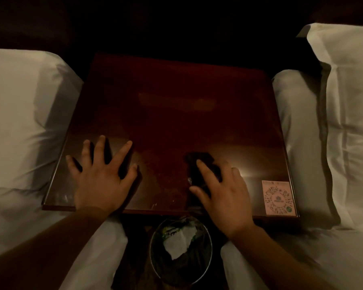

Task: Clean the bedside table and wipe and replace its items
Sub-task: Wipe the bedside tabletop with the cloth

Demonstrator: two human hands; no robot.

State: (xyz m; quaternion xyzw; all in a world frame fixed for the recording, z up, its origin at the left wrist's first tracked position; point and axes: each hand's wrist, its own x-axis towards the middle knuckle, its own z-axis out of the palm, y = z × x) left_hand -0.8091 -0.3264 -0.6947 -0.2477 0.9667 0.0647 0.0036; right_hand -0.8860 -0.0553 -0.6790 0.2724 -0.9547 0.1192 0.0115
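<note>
While the right hand's fingers (203,167) press a dark cloth (201,164) flat on the counter (176,105), the left hand (101,174) lies splayed, holding nothing, bracing at the near left. Wipe well by keeping even pressure in overlapping strokes to the far edge and around the sticker (279,197). The bin (180,248) sits below.

Head camera looks steeply down, close over the bedside table (176,114) between beds.

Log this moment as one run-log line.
stage: wiping | left hand: flat, fingers spread, on bedside table | right hand: pressing dark cloth | QR card: right front corner | bin: below
</note>
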